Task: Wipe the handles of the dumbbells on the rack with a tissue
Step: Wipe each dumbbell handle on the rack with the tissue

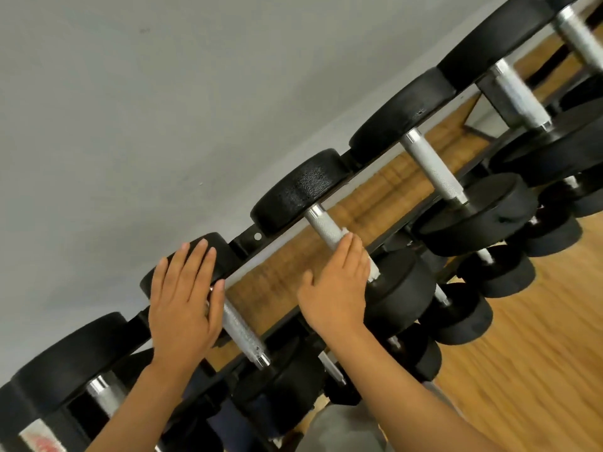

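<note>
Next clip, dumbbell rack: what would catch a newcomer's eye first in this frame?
Two bare hands at centre: the left hand lies flat on a dumbbell's black head, and the right hand covers the lower end of the next silver handle, with a scrap of white tissue showing at its fingers. Behind them, the row of black dumbbells climbs diagonally to the upper right.

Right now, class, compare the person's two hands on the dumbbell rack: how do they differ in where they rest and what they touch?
The left hand lies flat with straight fingers on a dumbbell's black head, its handle bare beside it. The right hand covers the next dumbbell's handle, with a bit of white tissue showing at its edge; the left hand shows no tissue. Both lie palm down on the top row of the rack.
</note>
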The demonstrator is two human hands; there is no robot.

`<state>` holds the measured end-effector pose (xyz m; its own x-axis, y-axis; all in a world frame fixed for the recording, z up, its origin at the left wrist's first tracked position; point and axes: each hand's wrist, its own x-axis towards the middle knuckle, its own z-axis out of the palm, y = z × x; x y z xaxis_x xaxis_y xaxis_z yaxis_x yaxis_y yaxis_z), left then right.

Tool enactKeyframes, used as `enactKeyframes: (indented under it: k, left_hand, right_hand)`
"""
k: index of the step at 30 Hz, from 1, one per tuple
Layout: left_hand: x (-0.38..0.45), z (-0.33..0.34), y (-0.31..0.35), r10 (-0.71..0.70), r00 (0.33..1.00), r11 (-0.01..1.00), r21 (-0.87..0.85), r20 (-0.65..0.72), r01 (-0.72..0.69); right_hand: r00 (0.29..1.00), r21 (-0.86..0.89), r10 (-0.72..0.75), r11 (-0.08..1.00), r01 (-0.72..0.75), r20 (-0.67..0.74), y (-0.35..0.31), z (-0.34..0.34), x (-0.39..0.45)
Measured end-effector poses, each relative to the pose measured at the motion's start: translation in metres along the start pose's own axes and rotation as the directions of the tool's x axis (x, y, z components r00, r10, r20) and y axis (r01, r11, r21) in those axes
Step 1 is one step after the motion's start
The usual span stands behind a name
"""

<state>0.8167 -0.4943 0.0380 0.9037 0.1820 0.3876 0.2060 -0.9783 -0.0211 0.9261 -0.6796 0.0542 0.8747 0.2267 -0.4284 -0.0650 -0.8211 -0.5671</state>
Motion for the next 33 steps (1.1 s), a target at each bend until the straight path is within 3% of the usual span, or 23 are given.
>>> enactKeyframes:
  k: [3, 7, 9, 13, 17, 24, 29, 33]
  left_hand:
    - [-0.001, 0.006, -0.002, 0.019, 0.999, 1.000, 0.017, -0.040, -0.018]
    - [-0.001, 0.011, -0.001, 0.031, 0.994, 0.999, 0.030, -0.104, -0.028]
    - [-0.001, 0.011, -0.001, 0.034, 0.993, 0.999, 0.029, -0.112, -0.031]
    - [-0.002, 0.012, -0.003, 0.038, 0.993, 0.999, 0.037, -0.113, -0.034]
    - [-0.003, 0.011, -0.003, 0.036, 0.994, 0.999, 0.033, -0.103, -0.033]
    - [-0.004, 0.010, -0.004, 0.042, 0.995, 0.999, 0.010, -0.093, -0.041]
    - [-0.005, 0.012, -0.007, 0.053, 0.993, 0.999, 0.016, -0.102, -0.052]
    - [-0.005, 0.015, -0.008, 0.063, 0.991, 0.998, 0.021, -0.114, -0.061]
  right_hand:
    - [0.994, 0.084, 0.095, 0.992, -0.099, 0.044, -0.013, -0.006, 0.006]
    - [0.987, 0.152, -0.080, 0.983, 0.100, -0.137, -0.036, -0.001, 0.022]
    - [0.985, 0.181, -0.097, 0.976, 0.123, -0.146, -0.029, -0.002, 0.019]
    - [0.997, 0.185, 0.082, 0.979, -0.081, 0.002, -0.005, -0.013, 0.002]
    - [0.962, 0.169, 0.253, 0.949, -0.267, 0.099, -0.024, -0.019, 0.015]
    - [0.997, 0.187, 0.059, 0.981, -0.050, -0.040, -0.038, -0.012, 0.021]
    - [0.986, 0.082, 0.152, 0.984, -0.157, 0.065, -0.008, -0.015, 0.002]
    - [0.987, 0.112, 0.154, 0.981, -0.159, 0.052, -0.026, -0.019, 0.011]
